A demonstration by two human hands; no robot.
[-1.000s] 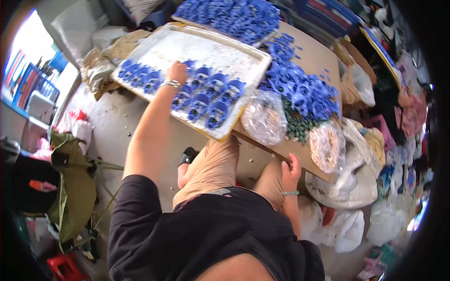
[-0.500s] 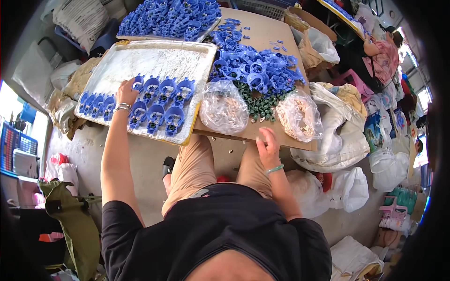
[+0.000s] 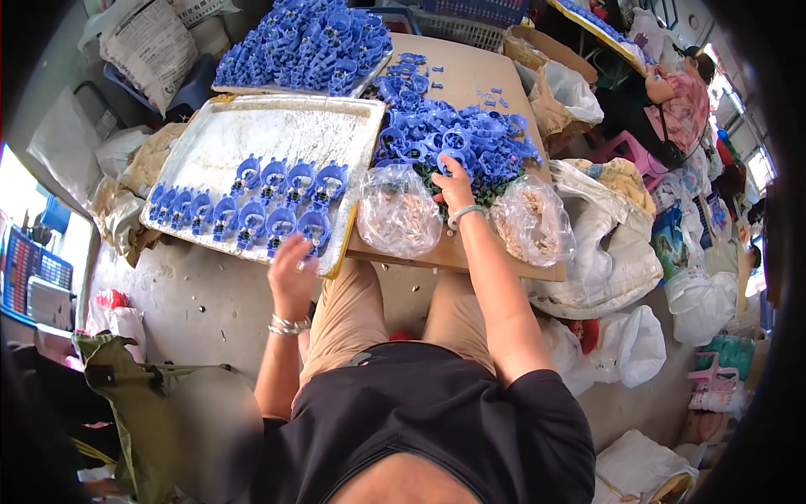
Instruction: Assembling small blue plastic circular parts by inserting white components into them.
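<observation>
My right hand [image 3: 456,188] reaches into the heap of blue plastic parts [image 3: 466,130] on the table. Its thumb and fingers close around a blue ring-shaped part [image 3: 443,167] at the near side of the heap. Small dark green pieces [image 3: 499,186] lie just beside that hand, partly covered by it. Near the front right corner of the white tray [image 3: 277,118], my left hand [image 3: 293,275] is held up with its fingers loosely apart, somewhat blurred, nothing seen in it. Two rows of blue parts with small dark pieces fitted [image 3: 280,223] stand in the tray's near half.
Two clear plastic bags [image 3: 398,210] of small beige pieces sit along the table's front edge. A second tray, heaped with blue parts [image 3: 306,46], stands behind. A large white sack [image 3: 600,252] is at the right. Another person [image 3: 678,105] sits at the far right.
My left hand has drawn back from the tray's parts toward me and to the right; a blue part shows where it was. My right hand has moved from the table edge up into the heap.
</observation>
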